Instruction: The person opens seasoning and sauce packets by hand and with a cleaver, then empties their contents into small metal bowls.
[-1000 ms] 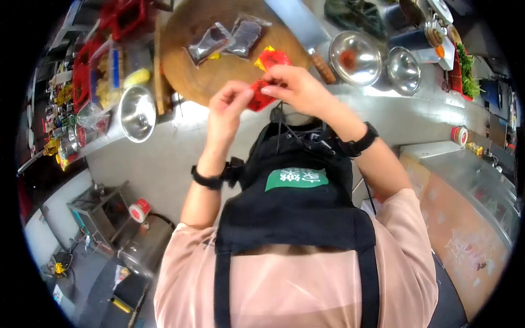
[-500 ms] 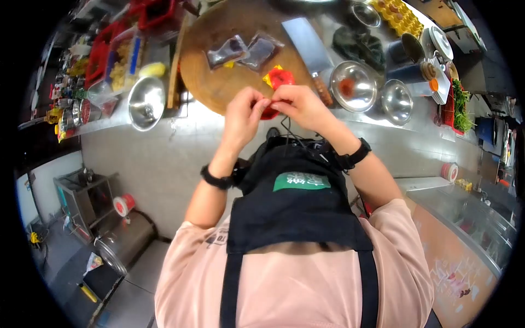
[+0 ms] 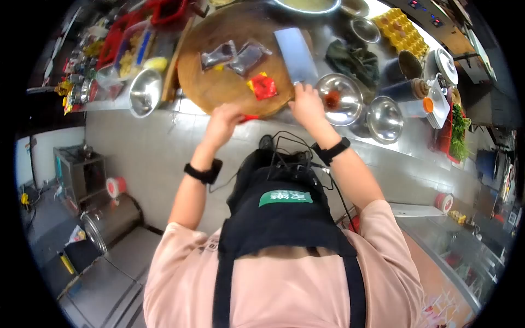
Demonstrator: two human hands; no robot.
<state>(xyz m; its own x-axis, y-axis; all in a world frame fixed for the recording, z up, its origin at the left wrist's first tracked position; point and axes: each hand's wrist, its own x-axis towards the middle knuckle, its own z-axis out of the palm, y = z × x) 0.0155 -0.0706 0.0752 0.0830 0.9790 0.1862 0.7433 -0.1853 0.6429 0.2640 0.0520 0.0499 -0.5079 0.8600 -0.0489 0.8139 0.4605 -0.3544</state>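
Red packet [image 3: 250, 117] pinched in left hand [image 3: 222, 123] beside near edge of board [image 3: 203, 93]; right hand [image 3: 308, 104] clamped on handle end of cleaver [image 3: 296, 54].

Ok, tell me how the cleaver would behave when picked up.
The cleaver is probably stiff, given its broad metal blade. It may feel blade-heavy, since that blade is so wide. Lying flat, it seems unlikely to roll.
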